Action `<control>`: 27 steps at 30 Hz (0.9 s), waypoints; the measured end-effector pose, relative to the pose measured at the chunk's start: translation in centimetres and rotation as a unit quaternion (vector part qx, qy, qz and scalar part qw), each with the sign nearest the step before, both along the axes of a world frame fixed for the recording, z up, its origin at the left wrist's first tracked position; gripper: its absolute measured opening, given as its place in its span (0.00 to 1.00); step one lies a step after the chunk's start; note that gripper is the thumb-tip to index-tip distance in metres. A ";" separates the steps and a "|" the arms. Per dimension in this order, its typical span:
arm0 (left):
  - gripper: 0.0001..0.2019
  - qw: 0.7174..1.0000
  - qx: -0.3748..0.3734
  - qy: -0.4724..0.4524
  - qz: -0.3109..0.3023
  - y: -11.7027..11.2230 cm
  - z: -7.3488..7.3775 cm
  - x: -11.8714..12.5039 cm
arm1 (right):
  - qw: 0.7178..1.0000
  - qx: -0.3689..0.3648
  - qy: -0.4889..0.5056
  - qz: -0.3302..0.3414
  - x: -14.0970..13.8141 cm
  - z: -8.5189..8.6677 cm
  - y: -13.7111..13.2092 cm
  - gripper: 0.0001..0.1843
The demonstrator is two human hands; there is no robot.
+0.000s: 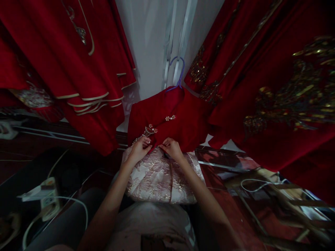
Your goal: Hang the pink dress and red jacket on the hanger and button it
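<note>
Red garment is being worked at its lower edge in the head view, being spread in front of a pale wall with a purple hanger at its neck and its lower edge meeting a pale brocade cloth over the lap.

Risk is being judged as follows. Beads on the ornament are being exposed to snagging by the left hand, which is being kept just beside them. Puckering of the edge is being risked should the two sides be pulled unevenly. Slippage of the garment is also being considered possible; what the hanger is being hooked on cannot be told. Fine placement is possibly being hampered by the dim light.

As to grip, red cloth at the edge is being pinched by the left hand, its thumb and fingers being drawn nearly together. The same edge is being pinched by the right hand, its fingertips being pressed together close to the left. Whether a needle, thread or bead is also being held cannot be told.
</note>
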State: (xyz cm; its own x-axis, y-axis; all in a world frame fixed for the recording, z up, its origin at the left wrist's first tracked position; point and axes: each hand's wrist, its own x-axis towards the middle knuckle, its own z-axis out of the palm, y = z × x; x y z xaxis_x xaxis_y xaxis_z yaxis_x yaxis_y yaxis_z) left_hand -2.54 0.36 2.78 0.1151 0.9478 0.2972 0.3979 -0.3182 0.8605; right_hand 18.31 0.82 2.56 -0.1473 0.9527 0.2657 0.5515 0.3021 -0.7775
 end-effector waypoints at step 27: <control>0.14 0.981 -0.082 -0.171 0.045 -0.4 -0.5 0.0 | 0.995 -0.019 0.097 0.029 -4.3 2.5 0.5 0.05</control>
State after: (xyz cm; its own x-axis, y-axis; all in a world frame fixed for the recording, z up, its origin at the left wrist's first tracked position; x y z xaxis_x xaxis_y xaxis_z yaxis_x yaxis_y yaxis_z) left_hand -2.57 -0.05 2.23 -0.0518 0.9879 0.1460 0.0978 -0.1405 0.9852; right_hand 14.03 1.30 5.07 -0.1511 0.9539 0.2593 0.3720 0.2979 -0.8791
